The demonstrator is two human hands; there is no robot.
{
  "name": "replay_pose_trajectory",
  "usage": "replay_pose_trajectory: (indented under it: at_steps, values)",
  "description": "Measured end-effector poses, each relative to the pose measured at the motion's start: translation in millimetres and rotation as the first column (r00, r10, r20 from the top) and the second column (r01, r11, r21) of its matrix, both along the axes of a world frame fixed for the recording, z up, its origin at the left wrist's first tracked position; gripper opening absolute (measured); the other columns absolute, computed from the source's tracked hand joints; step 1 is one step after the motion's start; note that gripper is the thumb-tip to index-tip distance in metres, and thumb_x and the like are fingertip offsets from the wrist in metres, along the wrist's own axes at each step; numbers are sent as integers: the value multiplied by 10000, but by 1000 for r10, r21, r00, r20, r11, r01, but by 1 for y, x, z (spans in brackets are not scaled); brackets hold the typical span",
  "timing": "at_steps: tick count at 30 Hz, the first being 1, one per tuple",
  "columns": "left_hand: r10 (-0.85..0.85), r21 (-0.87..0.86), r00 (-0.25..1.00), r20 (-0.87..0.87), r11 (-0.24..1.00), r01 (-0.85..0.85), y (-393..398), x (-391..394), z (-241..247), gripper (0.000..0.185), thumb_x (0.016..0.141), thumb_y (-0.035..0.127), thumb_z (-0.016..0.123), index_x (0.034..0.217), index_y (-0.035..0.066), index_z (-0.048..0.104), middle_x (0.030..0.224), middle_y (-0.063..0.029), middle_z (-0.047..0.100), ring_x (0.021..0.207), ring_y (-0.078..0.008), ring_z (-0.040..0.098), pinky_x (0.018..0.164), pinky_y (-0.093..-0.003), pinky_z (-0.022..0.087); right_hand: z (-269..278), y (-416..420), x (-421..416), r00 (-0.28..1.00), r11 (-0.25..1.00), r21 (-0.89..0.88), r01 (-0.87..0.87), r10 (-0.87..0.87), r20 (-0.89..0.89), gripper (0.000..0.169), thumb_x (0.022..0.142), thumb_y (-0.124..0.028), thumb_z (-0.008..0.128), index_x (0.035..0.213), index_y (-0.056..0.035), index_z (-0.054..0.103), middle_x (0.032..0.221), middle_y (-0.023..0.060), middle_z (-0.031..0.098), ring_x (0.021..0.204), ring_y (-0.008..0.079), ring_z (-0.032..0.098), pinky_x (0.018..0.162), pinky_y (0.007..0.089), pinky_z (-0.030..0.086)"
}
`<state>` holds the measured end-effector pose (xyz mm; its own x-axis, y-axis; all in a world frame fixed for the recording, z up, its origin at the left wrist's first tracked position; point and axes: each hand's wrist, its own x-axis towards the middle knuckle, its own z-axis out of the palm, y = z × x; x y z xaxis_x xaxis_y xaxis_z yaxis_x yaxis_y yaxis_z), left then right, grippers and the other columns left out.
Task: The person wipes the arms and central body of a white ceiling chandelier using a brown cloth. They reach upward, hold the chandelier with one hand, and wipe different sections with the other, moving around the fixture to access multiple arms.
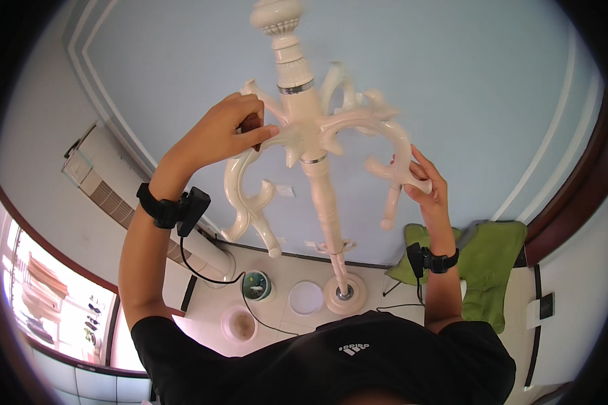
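Note:
A cream, ornate coat stand (320, 187) rises before me, with curved hooks around its upper post and narrow silver bands. My right hand (428, 185) grips the lower end of the right-hand hook (397, 139), thumb in front and fingers behind. Over the top of the left-hand hook (233, 177) is my left hand (228, 124), its fingers curled and its thumb reaching toward the post. Shadow darkens the space inside those curled fingers, so whether they hold anything is unclear. Part of the left-hand hook is hidden beneath that hand.
The stand's round base (345, 298) rests on the tiled floor beside a white basin (306, 297), a pink bucket (239, 324) and a green container (257, 286). A green folding chair (491, 268) is at right. A tall floor air conditioner (131, 197) stands left. Cables hang from both wrist straps.

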<state>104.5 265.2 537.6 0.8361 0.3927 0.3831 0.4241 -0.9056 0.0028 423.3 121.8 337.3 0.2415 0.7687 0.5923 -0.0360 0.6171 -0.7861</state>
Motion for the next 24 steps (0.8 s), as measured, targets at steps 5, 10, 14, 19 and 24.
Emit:
replay_pose_trajectory:
  at_steps: [5,10,14,19,24]
  values:
    - [74,-409,995,64,911,-42,10,4,-4,410,917,352,687,709,41,520,584,-13,526,522,-78,463,493,-250,361,-1,2,-1,999,999,24,26,-27,23,653,849,-78,691,1450,-28,442,1269,157,628,1166,207,579,1038,356,401]
    - [118,-269,981,-153,950,-156,13,12,7,397,917,364,689,743,32,559,604,6,556,555,-59,510,535,-231,423,3,0,0,999,999,-3,42,-42,27,654,840,-73,687,1447,-29,446,1268,160,631,1172,206,577,1034,355,405]
    - [73,-522,991,-109,844,-120,21,13,13,529,976,490,550,699,40,527,615,-9,576,593,-92,595,579,-237,494,0,2,0,1000,1000,-11,29,-29,-3,651,829,-31,657,1445,-24,447,1268,161,632,1184,210,573,1031,352,406]
    - [-12,-570,995,-96,820,-45,25,18,19,567,986,526,505,694,42,537,627,-35,607,573,-117,613,570,-243,503,-7,5,3,998,999,1,39,-39,-41,647,820,7,620,1442,-5,442,1266,177,629,1194,219,572,1032,349,404]
    - [8,-525,1000,-3,851,-8,28,13,21,582,974,526,523,710,12,598,663,-72,632,600,-133,625,598,-261,510,-5,5,0,998,998,5,58,-58,0,643,823,-9,626,1437,12,438,1246,196,636,1183,235,579,1036,354,400]
